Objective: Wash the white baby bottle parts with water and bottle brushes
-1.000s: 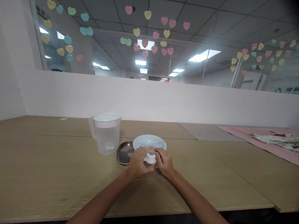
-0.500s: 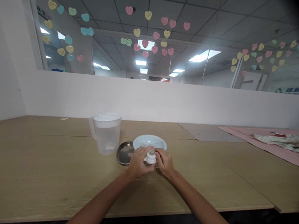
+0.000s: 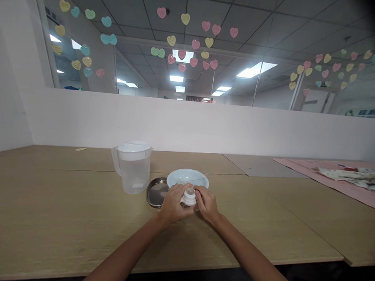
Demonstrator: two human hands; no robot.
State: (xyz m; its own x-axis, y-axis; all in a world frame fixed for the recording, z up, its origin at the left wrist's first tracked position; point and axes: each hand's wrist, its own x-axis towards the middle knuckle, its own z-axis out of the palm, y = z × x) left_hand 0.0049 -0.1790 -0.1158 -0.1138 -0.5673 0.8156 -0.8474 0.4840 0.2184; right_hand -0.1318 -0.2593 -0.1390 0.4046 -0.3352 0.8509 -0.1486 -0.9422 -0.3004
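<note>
Between my hands, just in front of the white bowl (image 3: pixel 188 174), is what looks like a baby bottle (image 3: pixel 189 197), with stepped white rings and a small translucent tip pointing up. My left hand (image 3: pixel 173 202) is wrapped round its left side, thumb at the near edge. On its right side, the bent fingers of my right hand (image 3: pixel 207 203) press against it. My fingers hide most of its lower part. A shiny metal dish (image 3: pixel 156 192) lies left of my left hand, partly behind it and touching or close to the bowl.
Left of the dish stands a translucent lidded pitcher (image 3: pixel 135 169) with its handle to the left. A pink cloth (image 3: pixel 302 171) with other cloths on it lies at the far right of the wooden table (image 3: pixel 76 227). A low white wall (image 3: pixel 188 123) with glass above it closes off the back.
</note>
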